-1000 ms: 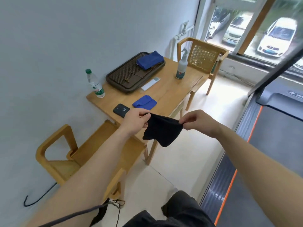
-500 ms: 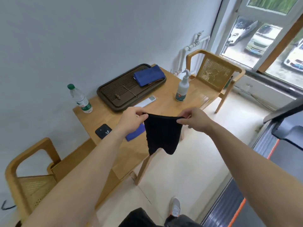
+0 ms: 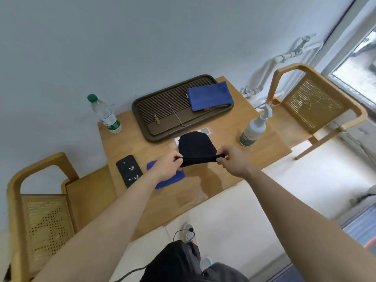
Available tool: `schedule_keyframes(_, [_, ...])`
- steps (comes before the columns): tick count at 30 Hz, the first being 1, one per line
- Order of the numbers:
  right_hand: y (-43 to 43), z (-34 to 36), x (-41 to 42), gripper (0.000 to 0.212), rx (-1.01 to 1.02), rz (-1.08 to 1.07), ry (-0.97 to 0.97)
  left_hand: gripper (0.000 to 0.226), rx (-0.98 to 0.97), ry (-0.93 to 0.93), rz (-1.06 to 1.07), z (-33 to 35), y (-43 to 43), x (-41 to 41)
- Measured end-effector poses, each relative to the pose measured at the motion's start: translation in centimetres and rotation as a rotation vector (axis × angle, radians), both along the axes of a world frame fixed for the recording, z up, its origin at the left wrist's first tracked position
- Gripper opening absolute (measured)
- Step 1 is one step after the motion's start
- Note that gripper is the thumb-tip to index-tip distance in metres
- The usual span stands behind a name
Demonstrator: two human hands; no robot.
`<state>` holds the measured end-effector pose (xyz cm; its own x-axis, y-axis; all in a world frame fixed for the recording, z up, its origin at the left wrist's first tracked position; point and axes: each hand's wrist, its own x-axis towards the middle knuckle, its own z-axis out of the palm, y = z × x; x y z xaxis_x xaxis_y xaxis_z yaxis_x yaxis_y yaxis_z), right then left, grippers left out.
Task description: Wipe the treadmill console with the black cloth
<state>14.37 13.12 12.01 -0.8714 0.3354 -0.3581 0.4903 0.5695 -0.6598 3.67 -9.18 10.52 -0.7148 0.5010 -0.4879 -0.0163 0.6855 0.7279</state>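
**Cloth stretched between two hands over the table**

Cloth is the centre of the scene: a black, soft fabric cloth [image 3: 196, 148] is held in the air above the light wooden table [image 3: 264, 143]. Its near edge is pulled taut into a thin line running left to right, so its long axis lies across the view. The rest of the fabric billows away from the person toward the dark slatted rectangular tray [image 3: 162, 110].

The left hand [image 3: 167, 165] pinches the left end of that edge, thumb and fingers closed on the fabric. The right hand [image 3: 234, 159] pinches the right end the same way. The cloth lies between the two grips and beyond them, on the far side of the fingertips.

The cloth hides most of a white flat object on the table; only its corners show, and what it is cannot be told. The left hand covers part of a small blue cloth [image 3: 173, 179] lying beside a black phone [image 3: 129, 170]. A folded blue cloth [image 3: 209, 95] rests on the tray's right end. A clear plastic bottle with a green cap [image 3: 104, 115] stands at the table's far left, a white spray bottle [image 3: 254, 129] at the right. The treadmill is cut off at the lower right edge and hard to make out.
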Motion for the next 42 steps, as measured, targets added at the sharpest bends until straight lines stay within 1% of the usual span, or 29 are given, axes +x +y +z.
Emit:
schedule_keyframes(2, [0.2,-3.7,0.9,0.012,-0.008,0.018,-0.125,0.011,-0.101,-0.047,-0.080,-3.2,0.3,1.1])
schedule_keyframes(5, [0.5,-7.4,1.9,0.006,-0.031,0.079,-0.273,0.017,-0.219,-0.124,-0.169,-7.4,0.8,2.7])
schedule_keyframes(7, [1.3,-8.3,1.3,0.006,-0.048,0.108,-0.311,0.020,-0.262,-0.181,-0.150,-8.6,1.3,2.8])
schedule_keyframes(9, [2.3,-8.6,-0.4,0.007,-0.063,0.118,-0.297,0.014,-0.239,-0.194,-0.046,-8.9,2.0,1.9])
schedule_keyframes(11, [3.5,-9.0,-2.8,0.005,-0.078,0.107,-0.257,0.012,-0.190,-0.142,0.069,-9.0,2.8,0.3])
schedule_keyframes(13, [4.5,-9.4,-5.6,0.005,-0.105,0.067,-0.208,0.015,-0.160,-0.050,0.183,-9.0,3.9,-1.9])
schedule_keyframes(15, [5.2,-10.3,-8.3,0.005,-0.108,0.056,-0.169,0.019,-0.159,0.059,0.277,-9.6,5.1,-4.0])
schedule_keyframes(17, [5.7,-11.7,-10.8,0.007,-0.123,0.040,-0.166,0.019,-0.188,0.123,0.334,-10.7,6.3,-5.6])
schedule_keyframes(18, [5.9,-12.4,-11.7,0.010,-0.125,0.030,-0.177,0.019,-0.208,0.137,0.353,-11.4,6.9,-6.2])
schedule_keyframes(20, [5.9,-13.9,-12.6,0.025,-0.112,-0.012,-0.206,0.024,-0.242,0.161,0.401,-12.8,7.7,-6.6])
schedule_keyframes(22, [5.4,-14.8,-12.2,0.040,-0.017,-0.077,-0.226,0.033,-0.276,0.217,0.452,-13.5,8.0,-5.7])
schedule_keyframes(23, [5.0,-15.0,-11.5,0.042,0.040,-0.096,-0.236,0.035,-0.290,0.267,0.458,-13.7,8.0,-4.8])
schedule_keyframes(25, [4.0,-15.3,-9.6,0.042,0.117,-0.101,-0.249,0.028,-0.314,0.380,0.396,-13.7,7.9,-2.4])
schedule_keyframes(26, [3.4,-15.2,-8.6,0.042,0.128,-0.094,-0.258,0.023,-0.331,0.406,0.333,-13.6,7.8,-1.1])
schedule_keyframes(28, [2.4,-15.2,-7.1,0.043,0.119,-0.064,-0.262,0.018,-0.369,0.397,0.192,-14.0,7.5,1.4])
schedule_keyframes(30, [1.9,-15.2,-6.8,0.043,0.099,-0.024,-0.245,0.023,-0.423,0.393,0.073,-14.6,7.3,3.2])
schedule_keyframes(33, [2.2,-15.6,-8.3,0.042,0.055,0.016,-0.200,0.027,-0.463,0.415,0.083,-14.7,7.7,4.0])
schedule_keyframes(36, [3.2,-15.6,-10.2,0.043,0.062,0.091,-0.239,0.027,-0.486,0.383,0.116,-14.0,8.3,3.4])
schedule_keyframes(40, [4.1,-14.4,-10.3,0.043,0.217,0.246,-0.371,0.029,-0.458,0.284,0.107,-12.8,8.4,2.8])
schedule_keyframes(42, [4.6,-13.3,-10.8,0.045,0.273,0.285,-0.395,0.033,-0.410,0.208,0.113,-11.5,8.1,1.5])
